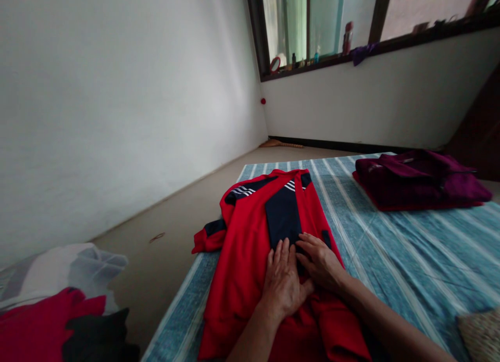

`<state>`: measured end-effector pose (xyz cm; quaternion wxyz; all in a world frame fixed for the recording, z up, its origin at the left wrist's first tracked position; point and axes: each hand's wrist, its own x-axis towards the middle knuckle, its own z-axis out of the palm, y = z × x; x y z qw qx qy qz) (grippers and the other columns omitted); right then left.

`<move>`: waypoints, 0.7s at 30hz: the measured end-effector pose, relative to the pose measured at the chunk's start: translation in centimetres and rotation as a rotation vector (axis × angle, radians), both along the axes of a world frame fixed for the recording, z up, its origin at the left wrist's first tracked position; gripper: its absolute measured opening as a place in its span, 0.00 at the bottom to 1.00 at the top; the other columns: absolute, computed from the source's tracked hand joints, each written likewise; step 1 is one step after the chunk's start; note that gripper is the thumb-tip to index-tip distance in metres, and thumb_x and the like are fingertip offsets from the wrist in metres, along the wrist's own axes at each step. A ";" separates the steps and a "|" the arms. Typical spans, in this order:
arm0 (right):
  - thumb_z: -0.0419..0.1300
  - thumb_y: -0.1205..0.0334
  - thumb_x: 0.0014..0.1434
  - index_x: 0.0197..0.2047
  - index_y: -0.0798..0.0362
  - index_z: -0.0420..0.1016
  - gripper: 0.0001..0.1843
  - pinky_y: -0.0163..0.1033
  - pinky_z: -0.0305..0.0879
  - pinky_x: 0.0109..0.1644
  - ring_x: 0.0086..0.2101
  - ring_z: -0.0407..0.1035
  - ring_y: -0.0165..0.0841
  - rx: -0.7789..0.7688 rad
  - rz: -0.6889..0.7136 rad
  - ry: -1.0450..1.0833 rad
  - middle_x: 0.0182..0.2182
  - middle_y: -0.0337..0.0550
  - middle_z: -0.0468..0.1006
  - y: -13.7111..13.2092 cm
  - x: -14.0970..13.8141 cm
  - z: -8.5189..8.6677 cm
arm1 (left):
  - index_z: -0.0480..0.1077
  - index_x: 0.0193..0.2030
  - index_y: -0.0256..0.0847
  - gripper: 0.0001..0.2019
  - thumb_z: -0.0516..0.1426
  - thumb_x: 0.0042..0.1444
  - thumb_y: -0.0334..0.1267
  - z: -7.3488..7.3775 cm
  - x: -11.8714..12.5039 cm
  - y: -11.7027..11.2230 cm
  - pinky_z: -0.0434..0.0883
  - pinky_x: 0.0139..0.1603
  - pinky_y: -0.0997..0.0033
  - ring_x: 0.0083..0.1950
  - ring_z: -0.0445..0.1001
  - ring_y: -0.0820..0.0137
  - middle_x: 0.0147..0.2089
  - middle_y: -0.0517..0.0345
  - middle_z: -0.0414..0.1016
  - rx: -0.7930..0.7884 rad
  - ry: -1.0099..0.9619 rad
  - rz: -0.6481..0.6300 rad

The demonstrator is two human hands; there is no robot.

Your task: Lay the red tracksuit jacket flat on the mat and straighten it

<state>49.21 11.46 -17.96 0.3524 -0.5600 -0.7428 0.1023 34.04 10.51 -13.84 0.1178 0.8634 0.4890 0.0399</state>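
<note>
A red sports jacket [250, 232] with navy sleeves and white stripes lies spread on the blue striped bed sheet [410, 247]. One navy sleeve [283, 213] is folded across its middle. My left hand [282, 281] lies flat on the jacket with fingers stretched out, just below the sleeve's end. My right hand [318, 258] rests beside it, fingers flat on the fabric and touching the sleeve's edge. Both hands press on the cloth and hold nothing.
A folded maroon garment [417, 179] sits on the bed at the far right. A heap of white, red and black clothes [58, 304] lies on the floor at the left. Bottles stand on the window sill [324, 57]. A woven item [482, 333] shows at bottom right.
</note>
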 end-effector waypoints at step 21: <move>0.53 0.62 0.61 0.51 0.59 0.75 0.18 0.48 0.59 0.62 0.57 0.62 0.42 -0.010 0.009 -0.009 0.55 0.56 0.70 -0.2 0.2 -0.2 | 0.49 0.68 0.29 0.42 0.45 0.56 0.62 -0.1 -0.1 -0.2 0.45 0.69 0.47 0.72 0.39 0.53 0.72 0.40 0.42 -0.009 -0.018 -0.002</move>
